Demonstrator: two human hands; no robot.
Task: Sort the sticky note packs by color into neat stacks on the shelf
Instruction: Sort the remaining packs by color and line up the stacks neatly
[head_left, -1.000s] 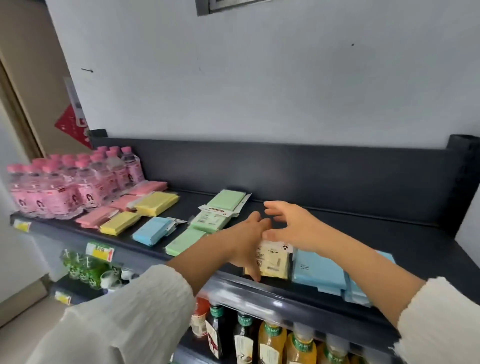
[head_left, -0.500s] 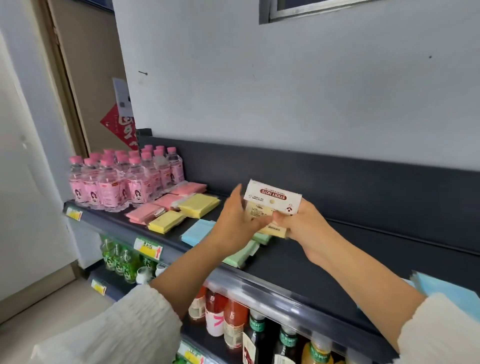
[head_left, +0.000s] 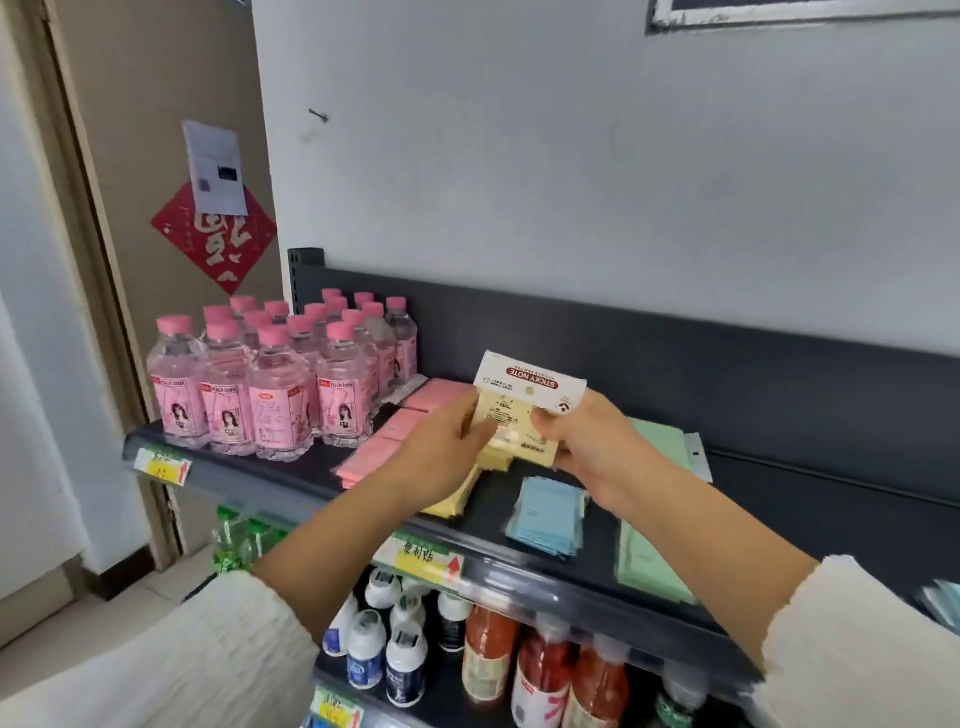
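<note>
Both hands — left, right — pinch a yellow sticky note pack, tilted above the shelf.

matt dark metal shelf, glossy plastic-wrapped paper yellow pack, clear plastic bottles

Pink-cap soda btls, red door decal, juice btls below

"STICKY NOTE" stands upside down on the header of the yellow pack. The pink bottles read "PEACH SODA". A shelf tag reads "便利贴".
</note>
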